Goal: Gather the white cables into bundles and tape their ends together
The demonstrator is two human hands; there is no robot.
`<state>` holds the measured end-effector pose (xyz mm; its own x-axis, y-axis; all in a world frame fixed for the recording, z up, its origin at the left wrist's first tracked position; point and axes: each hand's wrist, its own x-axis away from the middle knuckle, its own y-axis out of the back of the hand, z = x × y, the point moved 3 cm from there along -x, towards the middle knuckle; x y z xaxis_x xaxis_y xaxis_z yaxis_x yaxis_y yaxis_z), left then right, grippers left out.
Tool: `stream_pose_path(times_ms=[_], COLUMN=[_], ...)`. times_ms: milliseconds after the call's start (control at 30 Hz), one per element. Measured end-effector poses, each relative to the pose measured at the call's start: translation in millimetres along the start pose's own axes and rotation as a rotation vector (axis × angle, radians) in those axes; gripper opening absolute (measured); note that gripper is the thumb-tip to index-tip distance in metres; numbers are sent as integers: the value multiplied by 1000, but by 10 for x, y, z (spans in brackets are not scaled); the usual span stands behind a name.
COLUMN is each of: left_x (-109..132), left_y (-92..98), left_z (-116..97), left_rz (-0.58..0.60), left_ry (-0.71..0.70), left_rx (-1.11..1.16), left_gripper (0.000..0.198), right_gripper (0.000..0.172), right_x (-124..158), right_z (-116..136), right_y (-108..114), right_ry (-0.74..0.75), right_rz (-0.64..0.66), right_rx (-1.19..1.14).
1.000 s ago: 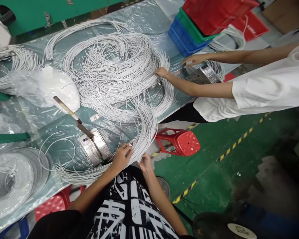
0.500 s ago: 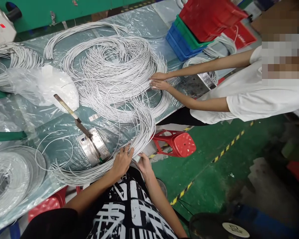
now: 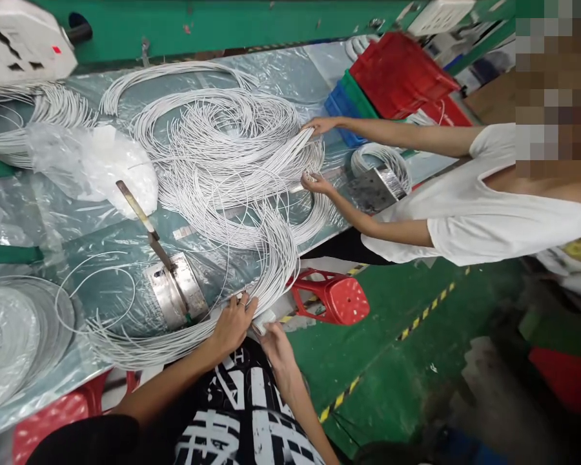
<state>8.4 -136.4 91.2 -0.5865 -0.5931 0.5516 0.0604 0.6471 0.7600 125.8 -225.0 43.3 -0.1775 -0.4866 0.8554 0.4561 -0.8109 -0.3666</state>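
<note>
My left hand [image 3: 233,324] is closed around a bundle of thin white wires [image 3: 275,268] at the table's front edge. The bundle curves up to the large coiled wire pile [image 3: 232,161] and also trails off to the left. Just right of it and slightly lower, my right hand [image 3: 277,349] has its fingers closed on a small pale piece [image 3: 264,320] whose kind is unclear. Behind my left hand stands a metal drum-shaped fixture [image 3: 177,290] with a tilted lever [image 3: 138,210]. Across the pile, a co-worker's hand [image 3: 319,126] grips some wires.
A wire spool [image 3: 24,342] lies at left, near a clear plastic bag [image 3: 91,161]. Stacked crates [image 3: 399,74] and a metal block [image 3: 375,190] stand at back right. A red stool [image 3: 336,297] stands beside the table; a power strip [image 3: 24,42] hangs upper left.
The co-worker's hands have moved apart, and the farther one now raises a strand group off the pile. My left hand stays on the bundle. The pale piece by my right fingers shows more plainly.
</note>
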Motion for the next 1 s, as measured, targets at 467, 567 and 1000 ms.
stream_pose_path(times_ms=[467, 567, 1000], left_x=[133, 147, -24], left_y=[-82, -84, 71], left_z=[57, -13, -169], left_rz=[-16, -22, 27], left_ry=[-88, -73, 118], left_rx=[290, 335, 390], left_gripper=[79, 82, 39], right_gripper=[53, 57, 44], right_x=[101, 133, 46], right_z=[192, 190, 52], right_y=[14, 15, 68], right_ry=[-9, -25, -30], right_rz=[-110, -119, -106], right_rx=[64, 79, 77])
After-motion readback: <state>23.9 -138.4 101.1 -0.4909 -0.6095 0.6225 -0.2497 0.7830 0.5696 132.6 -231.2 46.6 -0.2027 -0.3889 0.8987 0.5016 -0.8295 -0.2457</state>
